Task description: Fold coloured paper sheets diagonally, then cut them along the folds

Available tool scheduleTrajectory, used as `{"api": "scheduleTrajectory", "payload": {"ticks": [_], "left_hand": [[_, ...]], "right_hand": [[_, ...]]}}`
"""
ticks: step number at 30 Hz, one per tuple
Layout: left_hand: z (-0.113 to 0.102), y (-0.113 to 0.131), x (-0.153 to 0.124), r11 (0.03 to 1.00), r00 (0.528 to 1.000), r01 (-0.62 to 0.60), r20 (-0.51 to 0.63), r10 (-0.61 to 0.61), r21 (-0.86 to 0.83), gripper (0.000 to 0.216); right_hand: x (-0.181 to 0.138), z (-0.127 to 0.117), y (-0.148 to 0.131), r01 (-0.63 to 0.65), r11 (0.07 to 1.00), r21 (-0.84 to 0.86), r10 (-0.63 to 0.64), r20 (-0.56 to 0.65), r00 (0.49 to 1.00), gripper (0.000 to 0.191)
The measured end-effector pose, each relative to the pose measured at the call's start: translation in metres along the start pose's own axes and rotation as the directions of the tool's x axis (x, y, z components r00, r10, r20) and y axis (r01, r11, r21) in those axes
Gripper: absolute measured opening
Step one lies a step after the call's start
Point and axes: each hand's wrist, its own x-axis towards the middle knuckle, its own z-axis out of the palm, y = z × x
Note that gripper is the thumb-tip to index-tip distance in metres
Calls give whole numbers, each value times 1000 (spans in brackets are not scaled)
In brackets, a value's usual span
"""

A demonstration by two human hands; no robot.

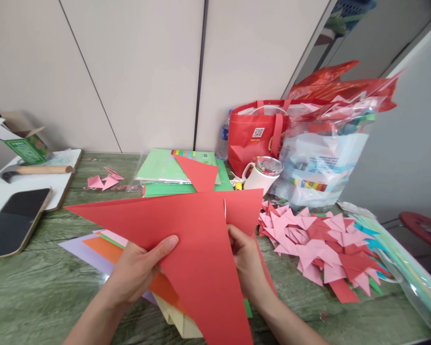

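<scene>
Both hands hold up a large red sheet of paper point(197, 239), folded so that a flap slants down the middle. My left hand point(140, 270) grips its left lower edge, thumb lying on the front and the other fingers hidden behind. On the right, my right hand point(246, 261) pinches the sheet beside the slanting flap; some of its fingertips are out of sight. A red pointed piece point(199, 173) shows above the top edge; whether it joins the sheet I cannot tell. Beneath lie orange point(102, 251), lilac point(82, 254) and cream papers point(179, 326).
To the right is a heap of folded pink and red paper pieces point(316, 239). Behind stand a white mug point(259, 177), a red bag point(253, 134), a plastic bag point(316, 163) and a bottle point(223, 139). A phone point(16, 223) and wooden-handled tool point(45, 169) lie left.
</scene>
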Motion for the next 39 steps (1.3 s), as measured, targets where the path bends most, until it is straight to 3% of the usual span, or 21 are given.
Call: {"api": "scheduleTrajectory", "payload": {"ticks": [5, 10, 30, 39], "left_hand": [[-3, -3, 1, 1000, 997, 18, 71, -17, -10, 30], [-5, -7, 1, 999, 999, 37, 36, -37, -10, 30], [0, -4, -2, 997, 998, 68, -14, -69, -23, 34], [-4, -6, 4, 999, 999, 22, 25, -22, -27, 37]], "right_hand": [[1, -3, 0, 46, 999, -13, -47, -5, 999, 22], [2, -5, -4, 45, 998, -40, -46, -20, 999, 26], [2, -4, -1, 42, 999, 5, -42, -34, 999, 16], [6, -10, 9, 23, 1000, -15, -24, -32, 999, 11]]}}
